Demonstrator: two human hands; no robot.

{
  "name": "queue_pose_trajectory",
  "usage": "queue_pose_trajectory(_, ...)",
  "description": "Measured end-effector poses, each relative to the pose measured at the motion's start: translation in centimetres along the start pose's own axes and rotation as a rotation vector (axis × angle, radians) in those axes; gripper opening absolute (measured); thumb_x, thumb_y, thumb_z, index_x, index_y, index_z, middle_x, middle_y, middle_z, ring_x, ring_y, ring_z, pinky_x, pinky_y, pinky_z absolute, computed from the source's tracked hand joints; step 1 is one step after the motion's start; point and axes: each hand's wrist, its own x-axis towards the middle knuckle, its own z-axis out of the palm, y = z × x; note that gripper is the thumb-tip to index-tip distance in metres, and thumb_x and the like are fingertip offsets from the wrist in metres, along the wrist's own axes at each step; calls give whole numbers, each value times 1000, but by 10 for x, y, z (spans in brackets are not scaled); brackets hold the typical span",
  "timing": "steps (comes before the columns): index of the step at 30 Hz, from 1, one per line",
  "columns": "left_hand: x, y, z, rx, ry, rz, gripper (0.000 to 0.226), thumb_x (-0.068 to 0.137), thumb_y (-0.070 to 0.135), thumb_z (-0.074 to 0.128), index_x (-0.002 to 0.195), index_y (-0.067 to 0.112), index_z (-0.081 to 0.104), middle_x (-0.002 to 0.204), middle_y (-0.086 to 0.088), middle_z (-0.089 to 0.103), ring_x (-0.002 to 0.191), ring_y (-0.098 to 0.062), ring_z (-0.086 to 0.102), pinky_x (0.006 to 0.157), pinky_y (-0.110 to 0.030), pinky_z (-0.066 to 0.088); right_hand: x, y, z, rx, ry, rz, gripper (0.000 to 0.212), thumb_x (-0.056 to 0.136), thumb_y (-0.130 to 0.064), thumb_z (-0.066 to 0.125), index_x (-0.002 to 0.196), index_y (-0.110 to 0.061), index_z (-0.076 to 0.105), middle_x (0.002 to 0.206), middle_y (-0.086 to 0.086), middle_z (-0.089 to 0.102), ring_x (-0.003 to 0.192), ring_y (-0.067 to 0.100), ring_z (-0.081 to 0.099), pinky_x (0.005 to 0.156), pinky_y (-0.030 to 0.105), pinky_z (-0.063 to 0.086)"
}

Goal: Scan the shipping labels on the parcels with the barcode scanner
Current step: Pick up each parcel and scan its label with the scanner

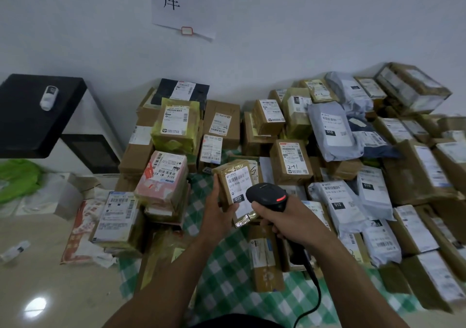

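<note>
The left hand (216,211) holds a small brown parcel wrapped in glossy yellowish tape (228,176) up near the middle of the scene. Its grip is closed round the parcel's left edge and lower end. The parcel's white shipping label (239,185) — printed with barcodes and a black "010" block — faces the camera. Just right of it, the right hand (285,224) has its grip wrapped round the handle of a black handheld barcode scanner (267,194). The scanner's head overlaps the label's lower right corner, with a red strip glowing on it. A black cable (314,284) runs from the handle toward the near edge. Labelled cardboard boxes (290,161) and grey plastic mailers (330,130) are heaped all round — on a green-and-white checked cloth (227,264).
</note>
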Motion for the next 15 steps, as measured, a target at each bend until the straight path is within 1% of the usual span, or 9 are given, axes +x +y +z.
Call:
queue_pose_trajectory(1, 1, -2, 0, 8, 9, 2, 81, 91, 0, 73, 156, 31, 36, 148, 15, 54, 137, -8, 51, 89, -6, 48, 1, 0, 0, -4, -3, 6, 20, 92, -56, 70, 107, -42, 69, 78, -9, 77, 66, -2, 66, 72, 29, 54)
queue_pose_trajectory(2, 2, -4, 1, 13, 6, 11, 79, 91, 1, 74, 154, 33, 38, 148, 15, 54, 138, -9, 51, 90, -8, 50, 1, 0, 1, -5, -6, 10, 21, 92, -56, 70, 107, -42, 69, 77, -9, 77, 67, -1, 67, 72, 28, 54)
queue_pose_trajectory(3, 3, -7, 1, 5, 1, 24, 81, 91, 2, 74, 155, 34, 36, 150, 15, 53, 138, -8, 51, 93, -11, 51, 1, 0, 1, -3, -7, 11, 21, 92, -56, 70, 107, -41, 69, 77, -9, 77, 67, 0, 67, 72, 28, 53)
queue_pose_trajectory(5, 4, -9, 1, 15, 11, 8, 80, 91, 4, 75, 152, 39, 37, 150, 12, 53, 139, -9, 50, 93, -15, 51, 1, 0, 1, 3, -10, 12, 22, 92, -56, 70, 109, -41, 69, 76, -8, 76, 67, 0, 67, 70, 28, 53)
queue_pose_trajectory(6, 4, -8, 0, 18, 13, 2, 81, 91, 4, 74, 153, 40, 36, 151, 12, 53, 139, -8, 50, 93, -14, 51, 1, -1, 1, 5, -14, 12, 23, 92, -55, 71, 110, -41, 69, 76, -8, 76, 65, -1, 66, 69, 27, 53)
queue_pose_trajectory(9, 2, -5, -2, -19, -11, 29, 94, 92, -2, 71, 162, 37, 21, 152, 16, 52, 138, 2, 49, 97, -11, 49, 1, -2, 1, 19, -26, 1, 21, 93, -52, 71, 111, -42, 69, 76, -8, 76, 62, -4, 65, 65, 23, 52)
queue_pose_trajectory(12, 0, 0, -4, -26, -20, 26, 96, 93, -4, 69, 158, 45, 19, 151, 17, 52, 138, 1, 49, 96, -11, 49, 2, -2, 1, 25, -27, -4, 19, 93, -52, 71, 109, -43, 69, 79, -7, 77, 65, -3, 67, 64, 22, 53)
queue_pose_trajectory(14, 0, -2, -7, 1, -19, 21, 96, 95, 1, 69, 159, 48, 15, 152, 13, 52, 138, -4, 51, 98, -18, 53, 4, 0, 0, 32, -24, 4, 19, 93, -52, 71, 110, -42, 69, 83, -10, 78, 75, -1, 72, 67, 23, 56)
queue_pose_trajectory(15, 1, -2, -9, 23, -15, 19, 96, 96, 8, 69, 160, 49, 12, 152, 10, 52, 137, -7, 53, 101, -28, 55, 5, 1, 0, 40, -20, 10, 20, 93, -52, 71, 110, -42, 69, 85, -11, 79, 80, 0, 73, 69, 25, 58)
